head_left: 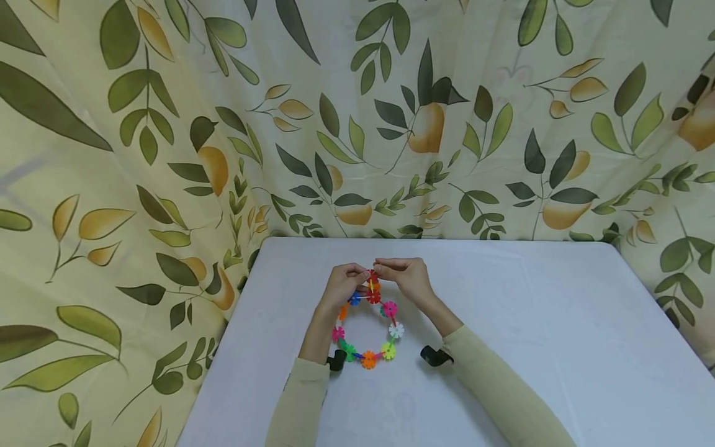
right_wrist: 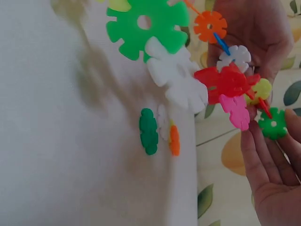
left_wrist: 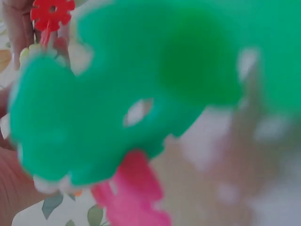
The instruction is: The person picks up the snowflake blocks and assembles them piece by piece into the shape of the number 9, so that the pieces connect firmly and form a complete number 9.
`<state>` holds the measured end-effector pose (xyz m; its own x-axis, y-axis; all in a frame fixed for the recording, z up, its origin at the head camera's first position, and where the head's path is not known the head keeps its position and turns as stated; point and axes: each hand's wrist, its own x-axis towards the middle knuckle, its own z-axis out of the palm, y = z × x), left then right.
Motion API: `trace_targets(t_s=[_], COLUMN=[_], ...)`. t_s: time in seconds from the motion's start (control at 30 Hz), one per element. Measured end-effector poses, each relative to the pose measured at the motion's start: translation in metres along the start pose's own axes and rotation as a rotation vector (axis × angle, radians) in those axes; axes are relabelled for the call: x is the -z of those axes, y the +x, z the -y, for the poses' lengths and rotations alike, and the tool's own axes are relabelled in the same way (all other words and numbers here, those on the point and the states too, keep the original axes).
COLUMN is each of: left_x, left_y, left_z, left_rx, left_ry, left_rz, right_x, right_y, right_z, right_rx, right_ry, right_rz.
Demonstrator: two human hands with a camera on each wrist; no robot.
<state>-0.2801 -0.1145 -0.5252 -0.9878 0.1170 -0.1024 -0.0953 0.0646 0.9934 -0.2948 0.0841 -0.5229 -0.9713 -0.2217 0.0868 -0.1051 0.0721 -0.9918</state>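
Note:
A ring of colourful notched snowflake discs (head_left: 368, 359) hangs or stands between the two hands over the white table. Near its top, the left hand (head_left: 339, 287) pinches the chain beside a red disc (head_left: 373, 297). From the other side, the right hand (head_left: 412, 280) holds the uppermost red disc between thumb and fingers. Blurred and close in the left wrist view is a green disc (left_wrist: 94, 113), with a pink disc (left_wrist: 136, 193) slotted into it. The right wrist view shows linked white (right_wrist: 181, 77), red (right_wrist: 225, 84) and orange discs (right_wrist: 210, 27).
A white-covered table (head_left: 530, 335) spreads out on both sides of the ring. Behind and to the left hangs a leaf-and-fruit patterned curtain (head_left: 223, 124). Small black wrist cameras (head_left: 436, 356) sit at both cuffs.

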Motion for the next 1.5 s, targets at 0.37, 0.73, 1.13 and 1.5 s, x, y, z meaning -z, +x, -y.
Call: trace_targets(t_s=[0.37,0.73,1.13,1.5], left_x=[0.01,0.016,0.015,0.014], left_y=[-0.002,-0.005,-0.002,-0.001], left_z=[-0.003,-0.002,-0.002,0.001], left_rx=[-0.01,0.039,-0.004,-0.009], left_ry=[0.054,0.032,0.081,0.051], left_rz=[0.101,0.102,0.149,0.17], right_x=[-0.003,-0.006,-0.01,0.005], right_y=[0.01,0.019,0.022,0.008], right_z=[-0.01,-0.031,-0.028,-0.017], right_rx=[0.03,-0.048,-0.045,-0.016], right_ry=[-0.05,-0.693,-0.746,-0.298], right_rz=[0.003,0.147,0.093,-0.057])
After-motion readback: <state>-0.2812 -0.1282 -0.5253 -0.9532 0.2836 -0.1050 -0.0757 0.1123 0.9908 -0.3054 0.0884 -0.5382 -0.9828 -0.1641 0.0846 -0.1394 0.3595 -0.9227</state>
